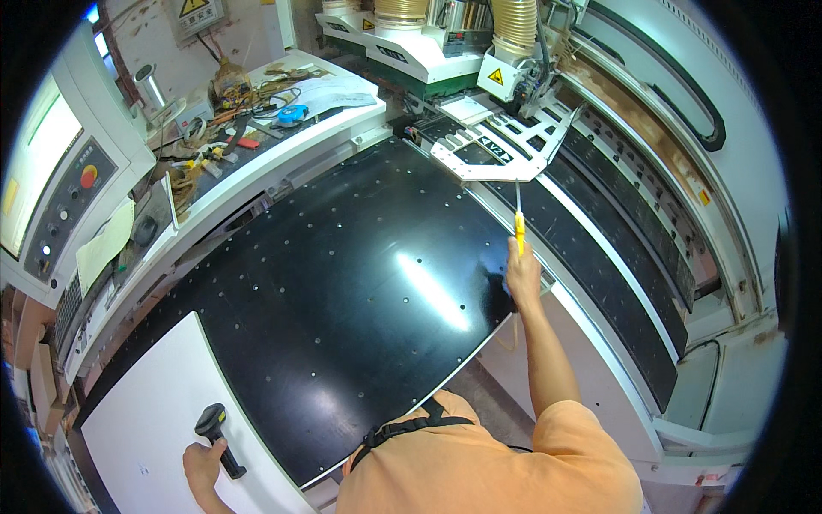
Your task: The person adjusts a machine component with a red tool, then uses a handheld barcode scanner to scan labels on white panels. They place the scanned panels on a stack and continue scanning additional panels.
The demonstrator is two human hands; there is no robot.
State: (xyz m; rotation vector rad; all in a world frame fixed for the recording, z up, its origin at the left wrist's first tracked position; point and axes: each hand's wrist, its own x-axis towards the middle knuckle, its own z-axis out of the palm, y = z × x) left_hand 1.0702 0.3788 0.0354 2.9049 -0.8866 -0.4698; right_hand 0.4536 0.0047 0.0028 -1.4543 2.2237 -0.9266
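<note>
At the lower left, my left hand (pixel 202 465) is closed at the grip of a black barcode scanner (pixel 211 420), with a digit against its side; the other fingers are partly hidden. The scanner is over a white board (pixel 141 403), and I cannot tell whether it rests there. My right arm reaches forward, and my right hand (pixel 523 272) is wrapped round a screwdriver (pixel 520 224) with a yellow handle. Its thin metal shaft points away from me, and the tip meets or overlaps the near edge of a white slotted metal plate (pixel 522 171) on the machine.
A black table (pixel 360 265) dotted with small studs spans the middle. Far left stands a control panel with a red knob (pixel 89 176). A cluttered bench holds a blue tape measure (pixel 292 113) and loose tools. Ribbed hoses (pixel 515 30) rise behind the machine; dark rails (pixel 616 283) run right.
</note>
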